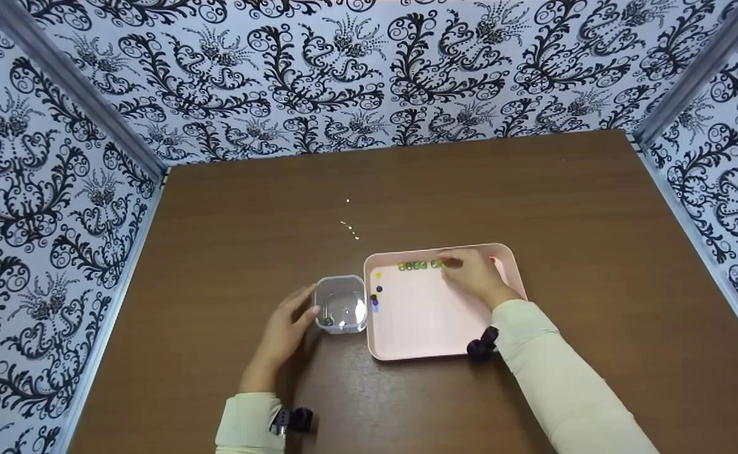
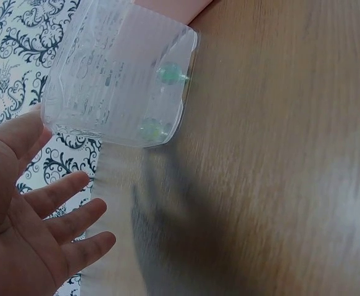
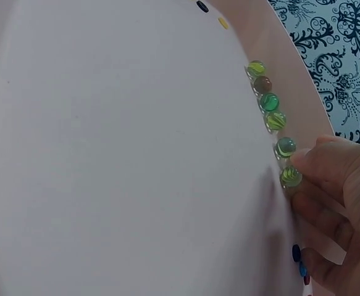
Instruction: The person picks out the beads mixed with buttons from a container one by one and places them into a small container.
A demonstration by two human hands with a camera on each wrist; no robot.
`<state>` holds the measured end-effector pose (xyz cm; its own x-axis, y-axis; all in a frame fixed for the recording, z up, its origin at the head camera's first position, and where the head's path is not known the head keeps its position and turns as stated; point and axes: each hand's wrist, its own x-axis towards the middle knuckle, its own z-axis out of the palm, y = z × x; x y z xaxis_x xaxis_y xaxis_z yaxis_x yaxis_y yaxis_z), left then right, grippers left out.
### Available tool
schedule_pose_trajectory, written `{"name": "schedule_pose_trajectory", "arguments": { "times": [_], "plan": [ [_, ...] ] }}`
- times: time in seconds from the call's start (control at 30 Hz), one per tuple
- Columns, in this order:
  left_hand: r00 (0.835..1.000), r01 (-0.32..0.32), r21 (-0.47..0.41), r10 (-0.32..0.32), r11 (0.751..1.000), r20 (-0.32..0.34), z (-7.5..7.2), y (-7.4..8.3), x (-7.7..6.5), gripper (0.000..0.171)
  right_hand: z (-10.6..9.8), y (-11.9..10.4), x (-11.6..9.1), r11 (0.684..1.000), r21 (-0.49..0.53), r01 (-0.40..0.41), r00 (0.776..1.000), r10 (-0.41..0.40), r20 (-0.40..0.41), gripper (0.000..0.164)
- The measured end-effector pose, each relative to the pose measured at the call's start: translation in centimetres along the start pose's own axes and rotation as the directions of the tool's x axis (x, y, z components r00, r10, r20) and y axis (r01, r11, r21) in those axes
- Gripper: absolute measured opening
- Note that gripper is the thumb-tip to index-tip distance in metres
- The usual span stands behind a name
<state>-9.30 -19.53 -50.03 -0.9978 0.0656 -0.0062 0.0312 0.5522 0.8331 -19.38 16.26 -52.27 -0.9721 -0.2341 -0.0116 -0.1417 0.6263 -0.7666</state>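
Note:
My left hand point(image 1: 287, 328) is at the left side of a clear plastic container point(image 1: 341, 287), touching its edge. In the left wrist view, the other fingers point(image 2: 75, 217) spread straight, away from it. Two greenish marbles point(image 2: 170, 73) show through its wall. My right hand point(image 1: 472, 274) reaches over the pink tray point(image 1: 419, 328) to its far edge. There a green-streaked marble point(image 3: 291, 177) sits between thumb and forefinger. Another marble point(image 3: 285, 147) lies by the thumb tip. Several more marbles point(image 3: 269, 102) form a row along the tray wall.
Small yellow, dark and blue flat pieces point(image 1: 375, 301) lie along the tray's left side. Red point(image 1: 493, 259) and blue point(image 3: 296, 253) pieces are by its far right corner. White specks point(image 1: 350, 228) dot the brown table point(image 1: 249, 214). Patterned walls point(image 1: 343, 75) surround the table's back and sides.

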Motion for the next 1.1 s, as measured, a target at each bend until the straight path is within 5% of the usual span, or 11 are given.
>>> {"name": "schedule_pose_trajectory", "arguments": {
  "times": [1.1],
  "plan": [
    [0.999,-0.040,-0.002,0.040,0.999,-0.012,0.13,-0.22,0.04,0.041,-0.04,-0.48,-0.13,0.999,-0.042,-0.012,0.999,0.010,-0.040,0.028]
  ]
}}
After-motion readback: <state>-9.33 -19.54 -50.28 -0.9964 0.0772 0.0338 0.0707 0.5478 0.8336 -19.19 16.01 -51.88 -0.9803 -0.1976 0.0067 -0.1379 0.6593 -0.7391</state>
